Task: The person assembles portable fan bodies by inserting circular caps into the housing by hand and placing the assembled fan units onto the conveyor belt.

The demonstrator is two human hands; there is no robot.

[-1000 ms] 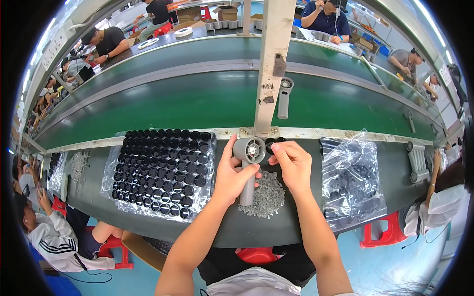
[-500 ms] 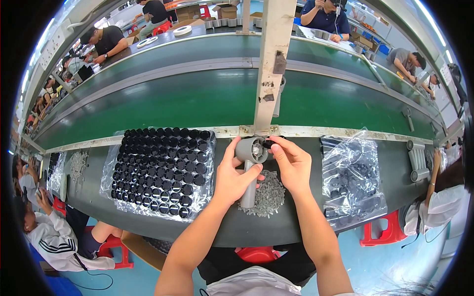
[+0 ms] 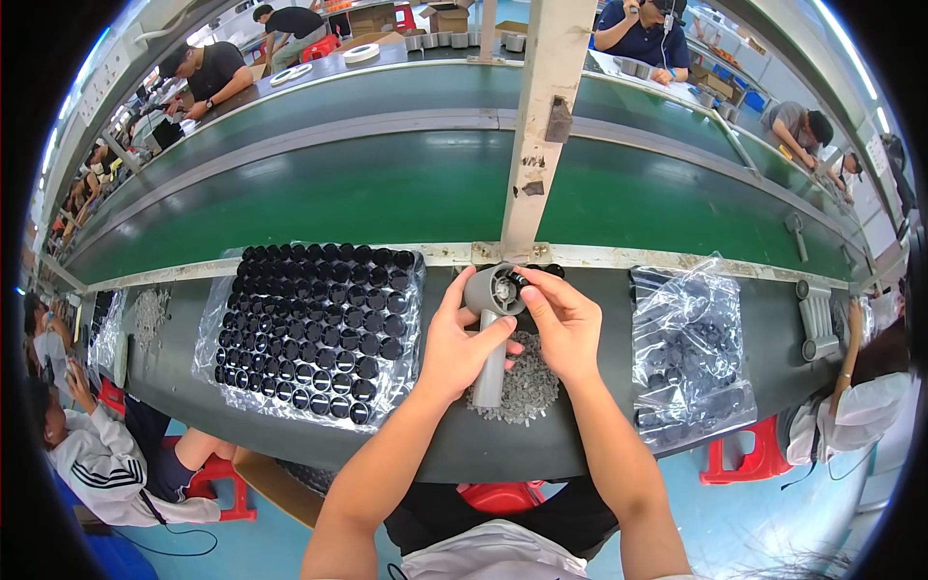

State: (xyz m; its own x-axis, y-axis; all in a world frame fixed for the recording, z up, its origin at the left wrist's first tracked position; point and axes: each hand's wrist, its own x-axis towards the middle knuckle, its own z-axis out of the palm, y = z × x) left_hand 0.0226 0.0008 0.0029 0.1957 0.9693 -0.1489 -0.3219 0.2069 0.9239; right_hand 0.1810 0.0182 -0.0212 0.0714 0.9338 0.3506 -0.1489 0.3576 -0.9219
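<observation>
The left hand (image 3: 458, 340) grips a grey fan (image 3: 480, 292); the right hand (image 3: 565, 327) pinches a black piece (image 3: 519, 278) loose fingertips could drop.

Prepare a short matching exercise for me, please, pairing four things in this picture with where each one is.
Things:
1. Grey fan body
2. Small black part
3. Rows of black caps
4. Small grey pieces

Places:
A. Laid out on clear plastic
B. Heaped on the bench
C. Gripped in the left hand
D. At the fingertips of the right hand

Right pairs: 1-C, 2-D, 3-A, 4-B.
</observation>
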